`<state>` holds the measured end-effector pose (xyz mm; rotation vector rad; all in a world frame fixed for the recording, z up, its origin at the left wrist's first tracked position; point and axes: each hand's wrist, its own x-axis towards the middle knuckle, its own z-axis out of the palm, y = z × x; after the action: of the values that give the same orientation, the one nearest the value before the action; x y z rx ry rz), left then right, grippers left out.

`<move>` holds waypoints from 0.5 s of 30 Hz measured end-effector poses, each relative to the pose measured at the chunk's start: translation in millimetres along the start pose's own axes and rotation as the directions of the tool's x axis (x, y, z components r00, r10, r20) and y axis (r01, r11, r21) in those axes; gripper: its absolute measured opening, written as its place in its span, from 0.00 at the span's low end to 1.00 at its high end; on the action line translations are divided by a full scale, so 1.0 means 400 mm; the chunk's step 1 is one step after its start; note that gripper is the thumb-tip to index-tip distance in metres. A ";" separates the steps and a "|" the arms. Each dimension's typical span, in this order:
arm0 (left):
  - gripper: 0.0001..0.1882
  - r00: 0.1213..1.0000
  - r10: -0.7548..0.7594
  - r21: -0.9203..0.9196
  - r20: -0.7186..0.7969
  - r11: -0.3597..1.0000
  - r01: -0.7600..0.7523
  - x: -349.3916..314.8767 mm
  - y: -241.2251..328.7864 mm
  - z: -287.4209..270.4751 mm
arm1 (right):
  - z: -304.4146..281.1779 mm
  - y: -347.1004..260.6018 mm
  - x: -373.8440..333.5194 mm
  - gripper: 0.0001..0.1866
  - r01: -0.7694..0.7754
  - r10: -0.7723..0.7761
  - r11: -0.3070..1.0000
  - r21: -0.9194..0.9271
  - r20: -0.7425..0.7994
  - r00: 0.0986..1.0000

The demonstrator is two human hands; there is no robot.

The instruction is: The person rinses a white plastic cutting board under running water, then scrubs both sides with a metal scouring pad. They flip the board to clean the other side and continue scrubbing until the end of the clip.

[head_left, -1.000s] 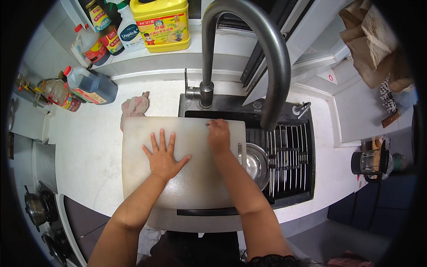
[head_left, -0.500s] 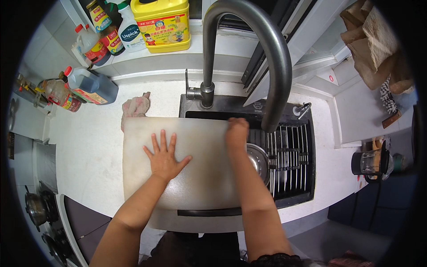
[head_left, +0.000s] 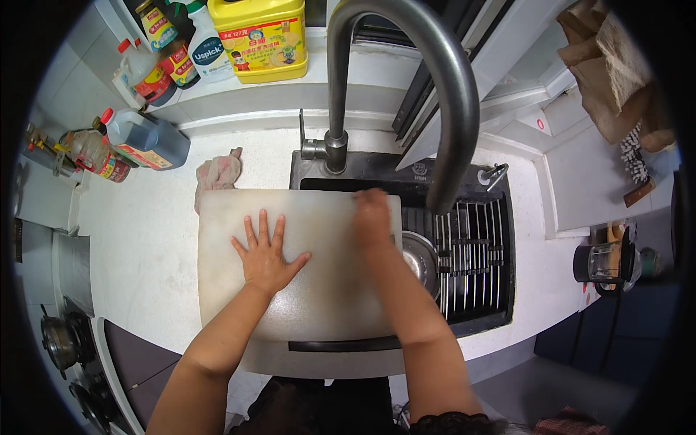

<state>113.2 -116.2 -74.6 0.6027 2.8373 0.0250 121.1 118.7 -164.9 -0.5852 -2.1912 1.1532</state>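
Observation:
A large whitish cutting board (head_left: 326, 304) lies flat, its left part on the counter and its right part over the dark sink. Brownish discolouration runs down its middle. My left hand (head_left: 267, 259) rests palm down on the board, fingers spread, with nothing in it. Near the board's upper right corner, my right hand (head_left: 373, 221) is curled closed against the surface and blurred by motion. Whatever it may hold is hidden beneath the fingers. Under the board's right edge, a round metal bowl (head_left: 418, 264) shows partly in the sink.
A tall grey faucet (head_left: 460, 109) arches over the sink (head_left: 504, 304), which has a metal drying rack (head_left: 471, 254) at right. A crumpled pinkish cloth (head_left: 220, 172) touches the board's far left corner. Bottles (head_left: 148, 138) and a yellow jug (head_left: 264, 43) stand behind. A blender (head_left: 605, 264) is farther right.
My right hand has slid left along the far part of the board, away from its right edge. My left hand stays pressed in place, and the board has hardly moved.

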 end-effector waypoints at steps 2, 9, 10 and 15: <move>0.53 1.000 0.004 -0.009 -0.009 1.000 -0.004 0.000 0.006 -0.004 | -0.045 0.019 0.023 0.09 -0.083 0.082 0.996 -0.017 -0.044 0.996; 0.53 1.000 0.006 0.000 -0.022 1.000 -0.006 0.002 0.003 0.005 | 0.050 0.019 0.003 0.03 0.090 -0.091 0.995 -0.042 -0.015 0.996; 0.53 1.000 0.001 0.006 -0.026 1.000 -0.001 0.000 -0.005 0.006 | -0.005 0.015 0.027 0.03 -0.075 0.077 0.995 0.067 -0.024 0.997; 0.53 0.999 0.004 -0.006 -0.032 1.000 -0.004 0.003 0.010 0.002 | 0.021 0.049 0.011 0.03 -0.016 0.006 0.997 -0.074 -0.135 0.991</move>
<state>114.1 -112.0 -75.2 0.6126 2.8659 0.0439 114.3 127.0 -183.7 -0.6880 -2.1250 1.0099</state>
